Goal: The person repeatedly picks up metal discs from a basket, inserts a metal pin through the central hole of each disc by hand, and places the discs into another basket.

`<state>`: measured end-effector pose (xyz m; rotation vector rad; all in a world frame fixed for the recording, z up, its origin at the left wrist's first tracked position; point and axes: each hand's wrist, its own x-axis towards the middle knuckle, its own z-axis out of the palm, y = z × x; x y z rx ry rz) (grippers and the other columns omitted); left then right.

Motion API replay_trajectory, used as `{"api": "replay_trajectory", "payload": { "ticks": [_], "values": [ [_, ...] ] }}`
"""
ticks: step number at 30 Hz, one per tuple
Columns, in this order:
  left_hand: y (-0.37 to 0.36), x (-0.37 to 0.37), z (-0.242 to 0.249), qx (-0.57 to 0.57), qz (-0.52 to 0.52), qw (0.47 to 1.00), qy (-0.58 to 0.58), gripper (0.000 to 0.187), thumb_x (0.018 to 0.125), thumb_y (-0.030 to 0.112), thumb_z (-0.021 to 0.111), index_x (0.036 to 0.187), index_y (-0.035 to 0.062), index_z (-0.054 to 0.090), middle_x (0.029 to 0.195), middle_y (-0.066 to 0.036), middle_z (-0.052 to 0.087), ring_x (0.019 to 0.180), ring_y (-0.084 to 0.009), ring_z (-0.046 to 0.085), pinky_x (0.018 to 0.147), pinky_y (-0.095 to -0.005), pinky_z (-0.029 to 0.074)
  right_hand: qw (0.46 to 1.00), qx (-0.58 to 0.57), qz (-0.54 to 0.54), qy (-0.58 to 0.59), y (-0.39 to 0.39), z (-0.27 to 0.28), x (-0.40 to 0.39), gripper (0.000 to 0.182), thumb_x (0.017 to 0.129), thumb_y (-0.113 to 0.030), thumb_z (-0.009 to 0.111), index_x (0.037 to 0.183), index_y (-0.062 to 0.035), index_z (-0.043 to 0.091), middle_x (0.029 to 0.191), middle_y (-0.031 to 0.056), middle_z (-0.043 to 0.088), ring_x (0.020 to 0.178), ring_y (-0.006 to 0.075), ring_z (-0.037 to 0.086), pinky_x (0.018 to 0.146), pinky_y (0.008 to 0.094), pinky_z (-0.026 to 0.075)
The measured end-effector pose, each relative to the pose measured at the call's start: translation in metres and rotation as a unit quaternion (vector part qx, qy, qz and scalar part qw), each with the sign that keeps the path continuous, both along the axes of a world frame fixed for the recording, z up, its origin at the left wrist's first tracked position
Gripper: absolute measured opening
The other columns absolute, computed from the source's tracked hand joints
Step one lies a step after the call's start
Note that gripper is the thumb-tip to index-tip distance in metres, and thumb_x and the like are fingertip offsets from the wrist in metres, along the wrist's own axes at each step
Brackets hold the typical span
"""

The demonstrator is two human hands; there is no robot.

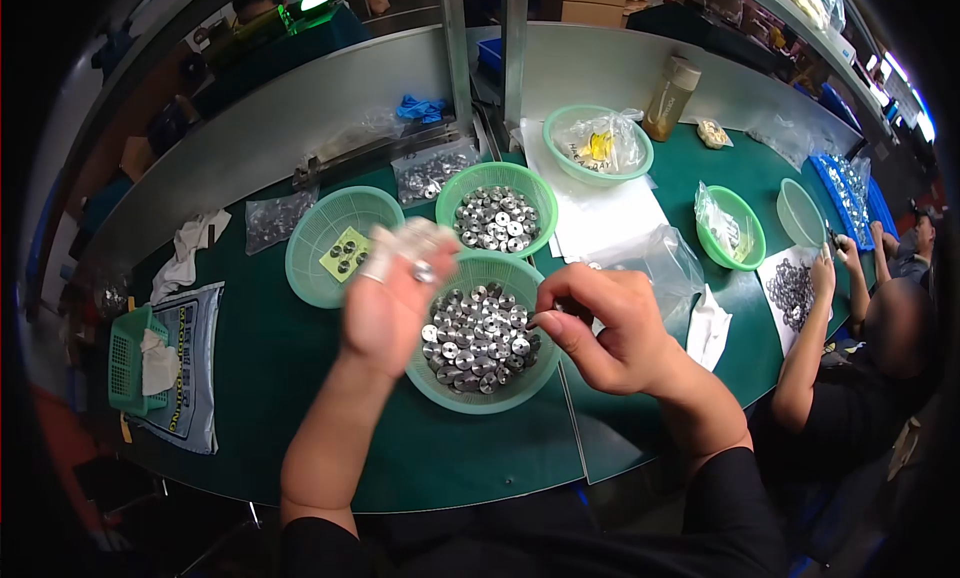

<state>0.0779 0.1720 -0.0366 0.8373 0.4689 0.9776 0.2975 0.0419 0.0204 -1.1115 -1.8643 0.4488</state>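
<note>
My left hand (385, 303), smeared by motion, is raised over the left side of the near basket, with white coverings on its fingers. A small shiny metal disc (423, 271) shows at its fingers. To the right, my right hand (615, 328) is closed in a pinch at the basket's right rim; a small dark piece shows between thumb and fingers, and I cannot tell what it is. Below both hands stands the near green basket (480, 403), heaped with round metal discs (475, 338) that have centre holes.
Behind is a second green basket (548, 203) of metal discs. The left basket (300, 268) holds a yellow card (335, 263) with dark rings. Bags of metal parts (280, 218) lie at the back. A bottle (672, 98) stands far right. Another person's arm (805, 348) reaches in at right.
</note>
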Motion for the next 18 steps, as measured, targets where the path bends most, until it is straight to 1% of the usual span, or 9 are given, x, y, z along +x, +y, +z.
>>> {"api": "replay_trajectory", "payload": {
  "ticks": [3, 5, 6, 9, 11, 13, 15, 16, 18],
  "values": [
    [0.041, -0.027, -0.006, 0.182, 0.235, 0.943, 0.152, 0.053, 0.112, 0.037, 0.034, 0.137, -0.0074, 0.050, 0.136, -0.023, 0.059, 0.131, -0.0313, 0.054, 0.117, -0.0433, 0.037, 1.000, -0.015, -0.004, -0.004, -0.001, 0.001, 0.000, 0.008, 0.091, -0.007, 0.068, 0.095, -0.0022, 0.062, 0.074, 0.0121, 0.065, 0.061, 0.0267, 0.064, 0.056, 0.0344, 0.048],
    [0.051, -0.043, 0.000, 0.224, 0.247, 0.933, 0.137, 0.056, 0.112, 0.039, 0.031, 0.138, -0.0068, 0.050, 0.140, -0.023, 0.058, 0.137, -0.0285, 0.051, 0.120, -0.0418, 0.030, 1.000, -0.020, -0.008, 0.010, -0.001, 0.000, 0.000, 0.009, 0.091, -0.008, 0.068, 0.094, -0.0023, 0.062, 0.073, 0.0116, 0.064, 0.060, 0.0254, 0.063, 0.055, 0.0334, 0.048],
    [0.041, -0.041, 0.014, 0.233, 0.247, 0.931, 0.131, 0.048, 0.112, 0.032, 0.035, 0.134, -0.0046, 0.055, 0.134, -0.020, 0.063, 0.132, -0.0274, 0.055, 0.115, -0.0419, 0.037, 0.999, -0.018, -0.010, 0.025, 0.000, 0.000, 0.000, 0.009, 0.091, -0.008, 0.069, 0.093, -0.0022, 0.062, 0.073, 0.0113, 0.064, 0.059, 0.0247, 0.063, 0.055, 0.0328, 0.047],
    [0.020, -0.036, 0.022, 0.347, 0.162, 0.888, 0.254, 0.036, 0.108, 0.027, 0.049, 0.129, 0.0005, 0.062, 0.127, -0.014, 0.067, 0.125, -0.0262, 0.060, 0.107, -0.0438, 0.044, 0.998, -0.011, -0.017, 0.054, 0.002, -0.004, 0.000, 0.010, 0.091, -0.009, 0.069, 0.091, -0.0020, 0.062, 0.072, 0.0096, 0.064, 0.057, 0.0215, 0.060, 0.054, 0.0307, 0.045],
    [-0.011, -0.015, 0.038, 0.355, -0.009, 0.845, 0.399, 0.029, 0.098, 0.022, 0.067, 0.121, 0.0050, 0.067, 0.124, -0.011, 0.068, 0.114, -0.0276, 0.063, 0.100, -0.0435, 0.048, 0.998, -0.014, -0.017, 0.063, 0.003, -0.005, 0.001, 0.010, 0.092, -0.009, 0.069, 0.090, -0.0018, 0.063, 0.071, 0.0083, 0.063, 0.057, 0.0191, 0.058, 0.054, 0.0294, 0.044],
    [-0.028, -0.002, 0.013, 0.546, -0.105, 0.698, 0.451, 0.031, 0.085, 0.021, 0.078, 0.113, 0.0080, 0.070, 0.114, -0.012, 0.066, 0.109, -0.0297, 0.063, 0.096, -0.0431, 0.050, 0.997, -0.023, -0.014, 0.069, 0.002, -0.004, 0.001, 0.010, 0.093, -0.010, 0.068, 0.090, -0.0016, 0.063, 0.070, 0.0069, 0.062, 0.057, 0.0167, 0.057, 0.054, 0.0283, 0.043],
    [-0.038, 0.003, -0.011, 0.595, -0.217, 0.580, 0.513, 0.032, 0.079, 0.015, 0.079, 0.110, 0.0090, 0.072, 0.103, -0.014, 0.063, 0.103, -0.0321, 0.062, 0.094, -0.0441, 0.050, 0.997, -0.028, -0.008, 0.070, 0.003, -0.006, 0.001, 0.010, 0.093, -0.010, 0.068, 0.090, -0.0017, 0.063, 0.070, 0.0064, 0.061, 0.057, 0.0157, 0.056, 0.054, 0.0283, 0.043],
    [-0.042, 0.007, -0.018, 0.610, -0.179, 0.589, 0.499, 0.031, 0.077, 0.014, 0.080, 0.107, 0.0086, 0.073, 0.098, -0.012, 0.061, 0.097, -0.0310, 0.062, 0.088, -0.0463, 0.051, 0.997, -0.031, -0.006, 0.071, 0.003, -0.007, 0.001, 0.010, 0.093, -0.010, 0.068, 0.090, -0.0017, 0.063, 0.070, 0.0061, 0.061, 0.057, 0.0152, 0.056, 0.054, 0.0283, 0.043],
    [-0.038, 0.007, -0.023, 0.590, -0.211, 0.579, 0.522, 0.027, 0.078, 0.014, 0.079, 0.104, 0.0089, 0.074, 0.099, -0.011, 0.062, 0.098, -0.0309, 0.062, 0.085, -0.0460, 0.051, 0.997, -0.035, -0.001, 0.076, 0.003, -0.007, 0.001, 0.010, 0.093, -0.010, 0.068, 0.090, -0.0015, 0.063, 0.070, 0.0062, 0.061, 0.057, 0.0153, 0.056, 0.054, 0.0283, 0.043]
  ]
}}
